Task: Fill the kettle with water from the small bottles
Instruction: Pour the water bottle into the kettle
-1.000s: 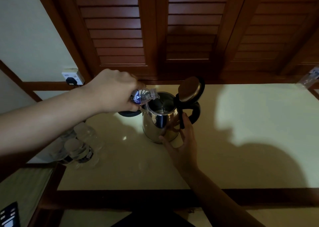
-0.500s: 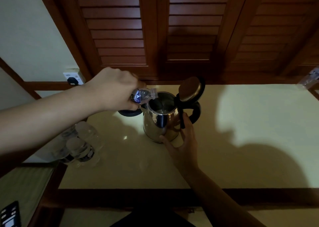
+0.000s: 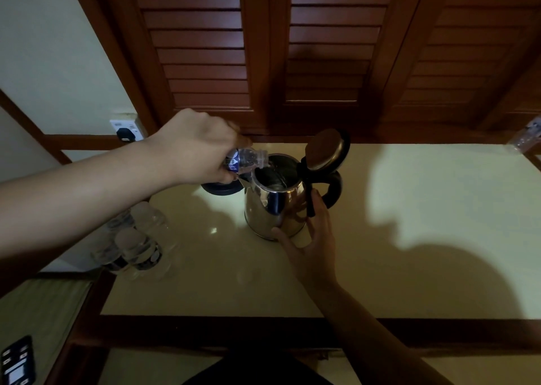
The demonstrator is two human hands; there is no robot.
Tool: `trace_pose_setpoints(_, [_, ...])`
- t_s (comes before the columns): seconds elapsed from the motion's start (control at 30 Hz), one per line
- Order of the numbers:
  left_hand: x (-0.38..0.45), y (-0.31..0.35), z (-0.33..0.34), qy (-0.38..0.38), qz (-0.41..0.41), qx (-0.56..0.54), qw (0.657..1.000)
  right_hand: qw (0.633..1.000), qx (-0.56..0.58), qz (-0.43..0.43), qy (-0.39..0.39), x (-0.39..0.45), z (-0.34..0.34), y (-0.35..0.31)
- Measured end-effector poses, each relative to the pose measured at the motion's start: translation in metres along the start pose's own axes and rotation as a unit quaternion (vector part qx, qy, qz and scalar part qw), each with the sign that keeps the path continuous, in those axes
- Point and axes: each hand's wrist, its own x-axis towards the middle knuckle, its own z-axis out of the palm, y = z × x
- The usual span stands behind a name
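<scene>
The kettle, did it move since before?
No. The kettle still stands just right of the black base on the table, as earlier.

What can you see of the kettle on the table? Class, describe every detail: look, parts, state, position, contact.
The kettle is shiny, mirror-like metal with a black handle and a round lid hinged open and standing up. It stands upright on the pale table, off its black base, which lies behind it. The right hand steadies its near side. The left hand tips a small bottle at its rim, and water runs in.
</scene>
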Motion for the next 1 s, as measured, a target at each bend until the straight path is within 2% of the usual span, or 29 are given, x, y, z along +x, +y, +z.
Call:
trace_pose_setpoints(0.6, [0.004, 0.003, 0.014, -0.01, 0.027, 0.083, 0.996, 1.0, 0.015, 0.001, 0.01, 0.0, 0.002, -0.001])
trace_pose_setpoints(1.0, [0.007, 0.002, 0.021, 0.101, 0.068, 0.114, 0.986, 1.0, 0.014, 0.005, 0.008, -0.001, 0.001, -0.003])
